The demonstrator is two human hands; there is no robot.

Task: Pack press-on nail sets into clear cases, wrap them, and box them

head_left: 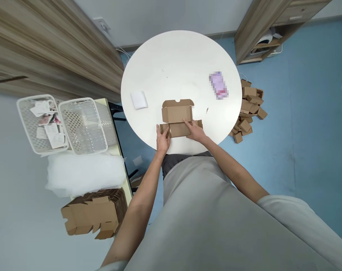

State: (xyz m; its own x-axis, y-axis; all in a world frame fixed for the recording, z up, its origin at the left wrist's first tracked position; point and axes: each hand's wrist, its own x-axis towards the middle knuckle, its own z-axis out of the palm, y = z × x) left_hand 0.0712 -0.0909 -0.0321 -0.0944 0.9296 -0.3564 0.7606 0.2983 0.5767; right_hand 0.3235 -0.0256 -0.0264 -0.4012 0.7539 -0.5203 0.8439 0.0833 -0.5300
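Note:
A brown cardboard mailer box (179,114) lies partly folded on the round white table (176,56), near its front edge. Its notched lid panel is spread away from me, with side flaps standing up. My left hand (163,141) grips the left end of the front part, fingers bent around the small flap there. At the right end, my right hand (197,131) holds the front panel, its index finger reaching onto the fold. A white folded pouch (139,100) is to the left, and a blurred purple packet (219,85) is at the right.
On a side table at left are two white plastic baskets (83,99), one with small packets and papers, a pile of white foam sheets (86,171) and stacked flat cardboard blanks (92,214). Folded brown boxes (248,101) heap on the floor at right, below a wooden cabinet (252,30).

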